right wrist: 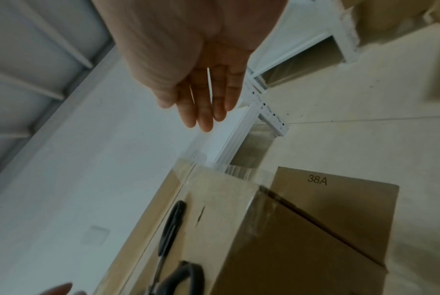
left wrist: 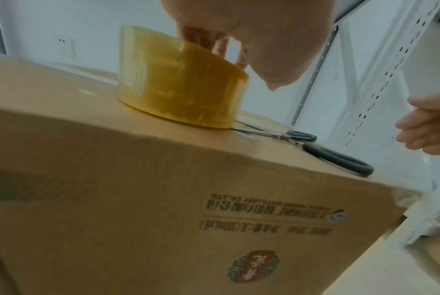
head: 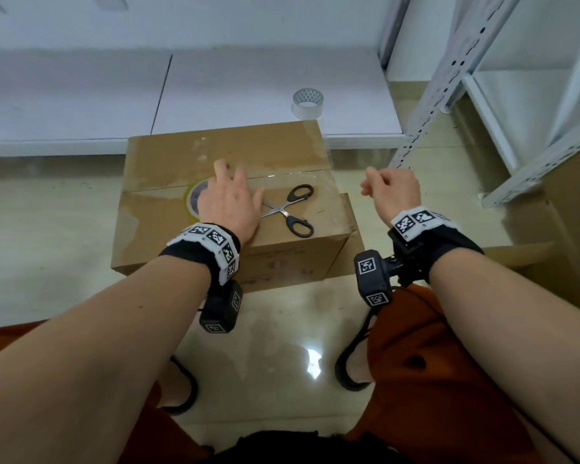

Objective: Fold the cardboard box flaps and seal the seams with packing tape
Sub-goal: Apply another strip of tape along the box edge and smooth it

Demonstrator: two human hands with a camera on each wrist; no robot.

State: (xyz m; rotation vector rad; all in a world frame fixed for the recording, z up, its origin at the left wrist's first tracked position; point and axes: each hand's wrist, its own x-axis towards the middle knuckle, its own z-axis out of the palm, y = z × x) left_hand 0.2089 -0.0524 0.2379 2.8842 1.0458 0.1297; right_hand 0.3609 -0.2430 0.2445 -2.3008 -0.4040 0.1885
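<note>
Orange-clad knees frame the glossy beige floor tile [head: 275, 349] nearest me, a bare strip of it lying between my seat and the brown cardboard box [head: 168, 169], whose printed near face drops straight from a crisp top edge. On its closed top, my left hand [head: 230, 199] reaches over the yellowish roll of clear packing tape [left wrist: 181, 79], fingers down into the core; I cannot tell whether they grip it. The roll lies flat near the middle, on the centre seam, back from the near edge. Just right of it, the black-handled steel scissors [head: 290, 209] lie splayed open, blades toward the roll, one handle close to the near rim. My right hand [head: 392, 189] hovers off the box's right side over open floor, fingers loosely curled in the head view and almost straight in the wrist view, holding nothing. Below it, a side flap [right wrist: 340, 203] stamped 38A stands out from the box's right end, with clear tape glinting over that corner. Beyond the far edge, a white tape roll [head: 308, 102] sits on a low white platform [head: 81, 105], and a perforated white metal shelf frame [head: 449, 72] closes in the right side.
</note>
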